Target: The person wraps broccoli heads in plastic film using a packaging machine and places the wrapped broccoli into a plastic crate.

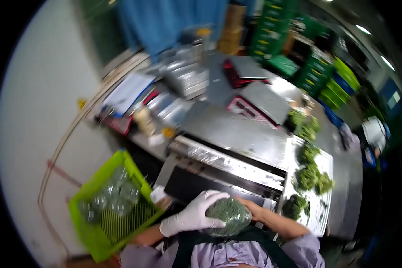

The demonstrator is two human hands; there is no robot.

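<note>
A green broccoli head wrapped in clear film [229, 216] is held close to the body at the bottom centre. My left hand [195, 213], in a white glove, grips its left side, with the thumb across the front. My bare right hand [251, 209] holds its right side, and its fingers are partly hidden behind the bundle. Just beyond both hands lies the wrapping machine [201, 185] with its dark plate and metal bar.
A lime green crate [87, 230] with clear wrapped packs stands at the left. On the right, a white tray [319, 214] bears several green heads [307, 176]. Scales [265, 100], a clipboard [127, 93] and film rolls [187, 80] lie farther back. Another person [374, 134] is at the right.
</note>
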